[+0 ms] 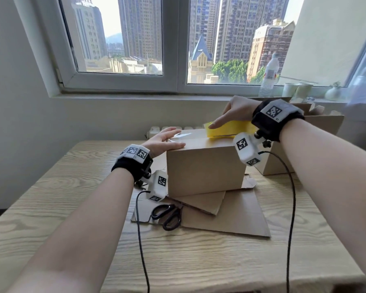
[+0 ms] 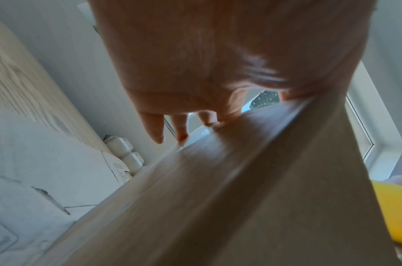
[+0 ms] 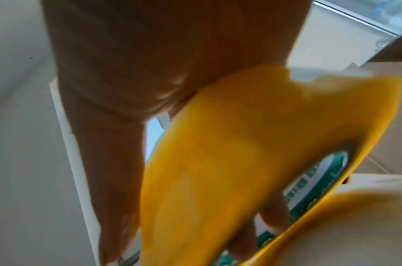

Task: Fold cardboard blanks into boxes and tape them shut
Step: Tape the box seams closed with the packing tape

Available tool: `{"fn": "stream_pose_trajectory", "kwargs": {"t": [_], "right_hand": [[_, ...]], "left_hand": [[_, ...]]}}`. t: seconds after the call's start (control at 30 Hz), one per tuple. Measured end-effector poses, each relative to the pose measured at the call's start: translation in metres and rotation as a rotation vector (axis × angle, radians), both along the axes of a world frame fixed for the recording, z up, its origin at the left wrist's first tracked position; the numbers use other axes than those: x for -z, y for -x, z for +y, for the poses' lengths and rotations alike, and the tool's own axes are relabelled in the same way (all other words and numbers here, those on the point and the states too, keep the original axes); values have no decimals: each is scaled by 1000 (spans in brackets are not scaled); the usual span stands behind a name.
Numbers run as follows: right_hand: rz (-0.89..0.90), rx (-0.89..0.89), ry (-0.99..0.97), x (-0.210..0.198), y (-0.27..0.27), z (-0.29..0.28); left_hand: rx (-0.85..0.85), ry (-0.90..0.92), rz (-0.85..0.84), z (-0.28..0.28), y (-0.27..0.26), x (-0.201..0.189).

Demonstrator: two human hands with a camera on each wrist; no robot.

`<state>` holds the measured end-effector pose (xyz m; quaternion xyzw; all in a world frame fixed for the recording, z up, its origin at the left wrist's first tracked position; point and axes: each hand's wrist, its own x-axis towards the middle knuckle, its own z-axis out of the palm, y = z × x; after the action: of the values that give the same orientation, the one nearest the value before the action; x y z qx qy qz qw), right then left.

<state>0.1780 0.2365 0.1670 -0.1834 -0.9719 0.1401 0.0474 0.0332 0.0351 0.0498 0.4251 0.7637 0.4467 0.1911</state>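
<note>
From my remote station I count one folded box (image 1: 205, 168) on the wooden table (image 1: 51, 208), standing on two flat cardboard blanks (image 1: 237, 214) beside one pair of black scissors (image 1: 167, 215). My left hand (image 1: 165, 140) lies flat, fingers straight, on the box top; my right hand (image 1: 235, 113) grips one yellow tape dispenser (image 1: 228, 129) at the top's far end. The roll's green print is too blurred to read. A second box (image 1: 300, 140) stands behind, and one bottle (image 1: 269, 75) is on the sill.
</note>
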Motion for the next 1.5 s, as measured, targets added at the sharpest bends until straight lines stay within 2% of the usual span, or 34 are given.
{"fn": "stream_pose_trajectory", "kwargs": {"t": [0.07, 0.17, 0.37, 0.47, 0.53, 0.67, 0.8, 0.93, 1.27, 1.4, 1.5], "right_hand": [[-17, -4, 41, 2, -9, 1], [51, -22, -41, -2, -15, -6], [170, 129, -434, -11, -15, -24], [60, 186, -696, -18, -14, -32], [4, 220, -782, -23, -13, -32], [-65, 251, -712, -22, -6, -22], [-43, 214, -668, -16, -8, -10], [43, 118, -373, -10, -13, 5], [149, -56, 54, 1, -47, 36], [237, -3, 71, 5, -53, 40], [222, 71, -88, -2, -46, 32]], "left_hand": [[-10, 7, 4, 0, -2, -2], [-11, 27, 0, -2, -8, -7], [-12, 50, 1, -4, -7, -5], [-5, 34, 21, -5, -4, -4], [6, 12, 23, -4, 0, -2], [16, -3, 5, 1, 6, 3], [23, -6, 9, 4, 7, 3], [26, -44, -20, 5, 9, 4], [39, -49, -29, 4, 11, 6], [49, -56, -87, 6, 12, 7], [33, -60, -94, 6, 16, 9]]}}
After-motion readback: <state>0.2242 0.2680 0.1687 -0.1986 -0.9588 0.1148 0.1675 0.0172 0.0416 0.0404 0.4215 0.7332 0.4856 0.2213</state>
